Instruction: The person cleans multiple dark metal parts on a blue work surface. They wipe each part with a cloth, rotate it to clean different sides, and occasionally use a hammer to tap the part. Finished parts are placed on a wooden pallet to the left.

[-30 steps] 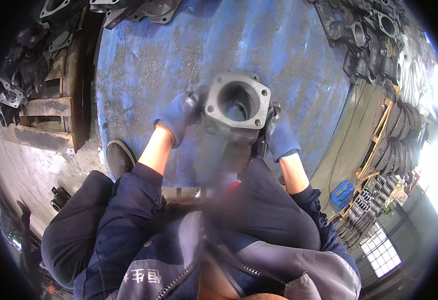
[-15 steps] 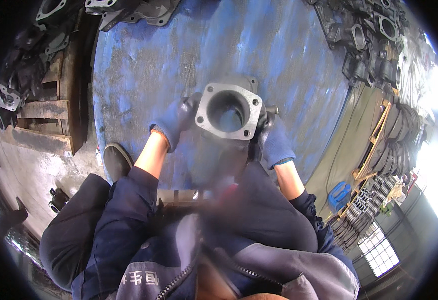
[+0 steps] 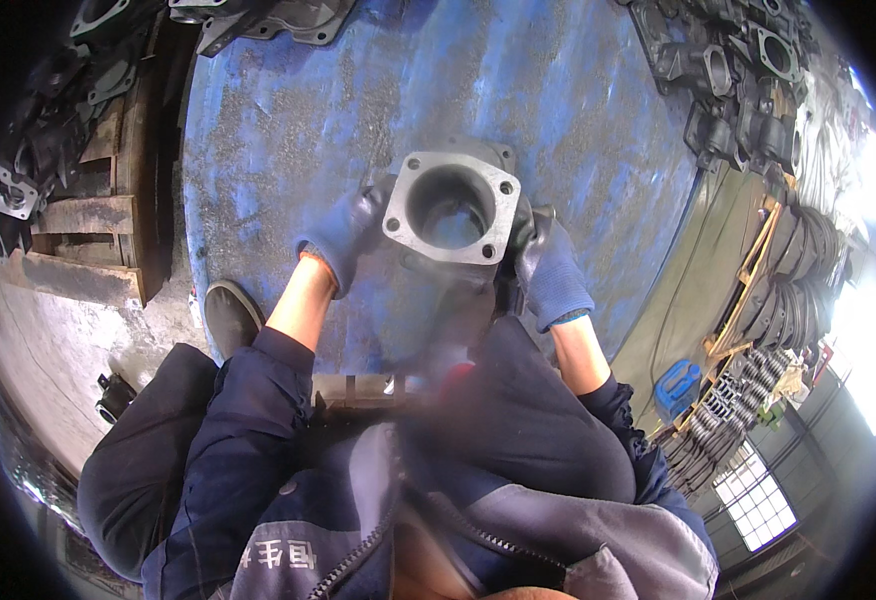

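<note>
Between my hands is a grey metal casting (image 3: 405,222) with a square, four-holed flange facing up and a wide round bore. Another flange edge shows behind it at the far side. My left hand (image 3: 346,228), in a blue glove with dark coated fingers, grips the casting's left side. On the opposite side my right hand (image 3: 550,262), gloved alike, is closed around the casting. Most fingertips are hidden behind or under the part. Beneath it lies a worn blue work surface (image 3: 288,130).
Dark metal castings crowd the upper left by a wooden pallet (image 3: 88,215). More castings (image 3: 748,90) are heaped at the upper right. A blue plastic jug (image 3: 678,390) stands at the right, near stacked metal parts. My shoe (image 3: 232,318) rests beside the blue surface.
The casting has shifted slightly left and away from me, and its upper flange is tilted a little differently. Both hands stay on it.
</note>
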Action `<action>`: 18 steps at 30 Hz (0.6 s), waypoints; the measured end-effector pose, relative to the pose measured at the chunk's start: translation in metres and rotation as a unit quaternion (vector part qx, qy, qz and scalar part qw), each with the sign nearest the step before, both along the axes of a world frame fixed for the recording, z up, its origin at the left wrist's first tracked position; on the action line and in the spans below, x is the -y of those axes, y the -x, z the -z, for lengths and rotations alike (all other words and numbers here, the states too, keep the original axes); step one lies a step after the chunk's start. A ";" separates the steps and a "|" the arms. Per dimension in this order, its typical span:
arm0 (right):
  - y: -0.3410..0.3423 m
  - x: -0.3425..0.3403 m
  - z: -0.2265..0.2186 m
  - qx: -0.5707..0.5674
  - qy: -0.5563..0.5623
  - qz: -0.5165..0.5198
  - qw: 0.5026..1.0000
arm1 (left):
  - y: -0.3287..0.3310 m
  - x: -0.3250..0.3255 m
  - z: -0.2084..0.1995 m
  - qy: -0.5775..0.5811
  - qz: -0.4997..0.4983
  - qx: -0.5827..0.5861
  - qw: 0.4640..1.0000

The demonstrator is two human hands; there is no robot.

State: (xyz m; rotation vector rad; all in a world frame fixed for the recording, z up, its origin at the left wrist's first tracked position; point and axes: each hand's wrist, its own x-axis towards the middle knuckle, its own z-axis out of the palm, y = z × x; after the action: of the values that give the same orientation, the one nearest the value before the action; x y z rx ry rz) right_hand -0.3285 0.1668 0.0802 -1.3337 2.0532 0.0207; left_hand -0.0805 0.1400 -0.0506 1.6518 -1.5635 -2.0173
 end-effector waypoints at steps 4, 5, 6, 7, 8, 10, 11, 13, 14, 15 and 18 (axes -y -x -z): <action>0.006 0.000 0.003 -0.007 0.030 -0.025 0.999 | 0.005 0.007 -0.006 0.058 0.117 0.026 0.991; 0.009 -0.002 0.006 -0.005 0.034 -0.014 0.999 | 0.008 0.005 -0.010 0.055 0.100 0.026 0.993; 0.013 -0.006 0.010 -0.003 0.043 -0.005 0.999 | 0.011 0.006 -0.013 0.033 0.090 0.033 0.995; 0.017 -0.009 0.014 -0.002 0.034 0.009 0.999 | 0.014 0.008 -0.016 -0.025 0.065 0.044 0.997; 0.021 -0.012 0.020 0.013 0.042 -0.006 0.999 | 0.017 0.008 -0.018 -0.084 0.023 0.042 0.995; 0.030 -0.018 0.032 0.064 0.015 0.030 0.997 | 0.021 0.007 -0.021 -0.020 0.052 0.039 0.998; 0.033 -0.021 0.039 0.140 0.001 0.154 0.978 | 0.023 0.005 -0.022 0.026 0.063 0.027 0.997; 0.040 -0.026 0.058 0.280 -0.019 0.397 0.874 | 0.027 0.002 -0.019 -0.139 -0.067 -0.004 0.988; 0.044 -0.029 0.067 0.277 -0.016 0.408 0.870 | 0.028 -0.001 -0.018 -0.159 -0.077 0.003 0.984; 0.048 -0.035 0.075 0.234 0.000 0.326 0.916 | 0.029 -0.002 -0.015 -0.185 -0.080 0.007 0.979; 0.070 -0.053 0.093 0.190 0.015 0.176 0.966 | 0.030 -0.012 -0.010 -0.016 -0.003 -0.017 1.000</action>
State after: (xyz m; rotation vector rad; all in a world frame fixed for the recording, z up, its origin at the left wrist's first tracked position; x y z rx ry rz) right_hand -0.3988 0.2200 -0.0133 -0.8870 1.9293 -0.3936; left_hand -0.1101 0.1522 -0.0402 1.6227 -1.5227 -2.0656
